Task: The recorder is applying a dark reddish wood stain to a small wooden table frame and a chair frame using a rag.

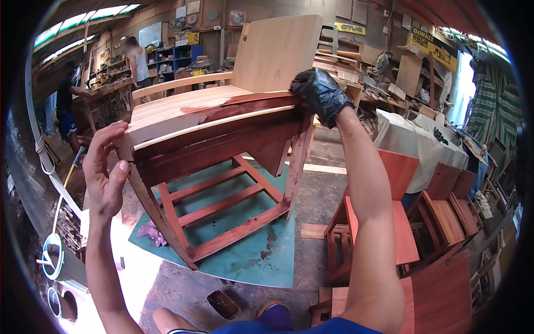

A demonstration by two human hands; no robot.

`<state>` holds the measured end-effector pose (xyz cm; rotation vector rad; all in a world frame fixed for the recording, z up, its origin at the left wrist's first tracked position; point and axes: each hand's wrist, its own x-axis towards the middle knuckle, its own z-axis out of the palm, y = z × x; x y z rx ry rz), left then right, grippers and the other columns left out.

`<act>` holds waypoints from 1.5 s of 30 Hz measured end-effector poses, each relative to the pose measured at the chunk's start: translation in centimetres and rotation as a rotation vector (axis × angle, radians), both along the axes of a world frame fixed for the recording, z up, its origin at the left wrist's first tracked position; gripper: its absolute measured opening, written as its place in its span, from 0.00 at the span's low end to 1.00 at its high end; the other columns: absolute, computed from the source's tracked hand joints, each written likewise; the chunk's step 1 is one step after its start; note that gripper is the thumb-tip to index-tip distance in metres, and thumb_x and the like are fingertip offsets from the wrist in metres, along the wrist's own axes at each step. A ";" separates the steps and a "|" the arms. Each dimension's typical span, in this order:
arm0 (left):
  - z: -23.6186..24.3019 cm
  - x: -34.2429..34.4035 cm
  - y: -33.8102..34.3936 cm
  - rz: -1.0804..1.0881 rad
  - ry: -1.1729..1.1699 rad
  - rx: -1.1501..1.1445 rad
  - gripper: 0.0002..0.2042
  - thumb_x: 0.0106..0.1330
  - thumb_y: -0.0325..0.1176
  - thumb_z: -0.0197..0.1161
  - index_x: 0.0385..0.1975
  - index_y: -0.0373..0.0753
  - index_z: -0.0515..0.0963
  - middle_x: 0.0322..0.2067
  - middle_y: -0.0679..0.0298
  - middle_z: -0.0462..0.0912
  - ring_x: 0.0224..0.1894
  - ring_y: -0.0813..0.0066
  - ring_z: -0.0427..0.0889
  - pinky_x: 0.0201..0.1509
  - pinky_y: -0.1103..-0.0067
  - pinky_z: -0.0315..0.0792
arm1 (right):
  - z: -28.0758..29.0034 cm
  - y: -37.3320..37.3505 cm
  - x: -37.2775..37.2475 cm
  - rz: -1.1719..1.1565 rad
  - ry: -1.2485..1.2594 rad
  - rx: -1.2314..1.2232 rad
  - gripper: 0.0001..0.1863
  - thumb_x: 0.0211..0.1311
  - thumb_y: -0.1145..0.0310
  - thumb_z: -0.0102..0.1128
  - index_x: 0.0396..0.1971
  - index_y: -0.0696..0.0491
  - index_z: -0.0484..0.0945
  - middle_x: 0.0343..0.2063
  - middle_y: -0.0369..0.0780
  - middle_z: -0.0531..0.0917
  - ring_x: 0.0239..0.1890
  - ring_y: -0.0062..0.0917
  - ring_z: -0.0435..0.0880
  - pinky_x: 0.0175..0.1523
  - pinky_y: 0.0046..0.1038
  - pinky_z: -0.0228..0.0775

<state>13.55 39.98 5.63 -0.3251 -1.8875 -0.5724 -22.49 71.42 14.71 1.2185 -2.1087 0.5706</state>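
Observation:
A wooden chair [217, 150] stands tilted in front of me, with pale bare wood on its seat and back and wet reddish-brown stain on its frame, legs and slats. My left hand [105, 167], bare, grips the chair's near left corner, fingers over the top and thumb below. In a black plastic glove, my right hand [322, 97] presses with curled fingers on the right end of the seat's edge. Dark stain spreads along that edge from the glove towards the middle. Whatever lies under the gloved fingers is hidden.
Under the chair lies a stained green sheet [278, 245] with a crumpled purple cloth [153, 234]. A tray of dark liquid [223, 304] sits by my knees. Reddish chairs [384, 222] crowd the right. Two people [138, 64] stand far left; buckets [52, 256] stand nearer.

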 end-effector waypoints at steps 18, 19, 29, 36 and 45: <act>-0.2 -0.4 -0.5 -0.039 0.036 -0.020 0.26 0.66 0.45 0.61 0.57 0.31 0.75 0.58 0.50 0.77 0.64 0.59 0.74 0.69 0.67 0.65 | 0.1 0.1 1.3 -0.041 0.113 0.084 0.08 0.61 0.67 0.61 0.31 0.55 0.85 0.27 0.47 0.86 0.29 0.41 0.86 0.37 0.37 0.78; -0.3 -0.6 -0.5 -0.040 0.032 -0.007 0.26 0.66 0.46 0.61 0.57 0.31 0.75 0.58 0.51 0.77 0.64 0.60 0.74 0.69 0.66 0.64 | -0.7 -2.0 4.1 0.013 -0.041 -0.130 0.09 0.60 0.66 0.59 0.26 0.54 0.84 0.24 0.48 0.84 0.28 0.42 0.86 0.36 0.39 0.78; -0.5 0.2 -0.7 0.015 -0.011 0.017 0.29 0.66 0.51 0.61 0.58 0.34 0.75 0.58 0.52 0.78 0.66 0.59 0.73 0.68 0.65 0.65 | -0.1 -9.4 13.0 0.328 0.222 0.019 0.13 0.58 0.59 0.65 0.24 0.54 0.85 0.22 0.48 0.84 0.27 0.44 0.84 0.35 0.44 0.75; -0.2 0.1 -0.4 0.010 -0.013 -0.004 0.29 0.67 0.51 0.61 0.58 0.33 0.75 0.59 0.52 0.78 0.65 0.60 0.74 0.68 0.66 0.65 | -0.1 1.7 -0.3 -0.012 -0.125 -0.048 0.15 0.67 0.59 0.59 0.37 0.54 0.89 0.32 0.46 0.87 0.37 0.38 0.87 0.48 0.36 0.77; -1.1 0.7 -2.0 0.090 0.007 0.036 0.29 0.66 0.50 0.59 0.59 0.34 0.76 0.60 0.50 0.77 0.67 0.56 0.73 0.74 0.61 0.59 | -0.1 -6.4 7.1 0.306 0.347 0.038 0.09 0.55 0.62 0.64 0.29 0.50 0.88 0.26 0.49 0.85 0.30 0.45 0.86 0.37 0.43 0.78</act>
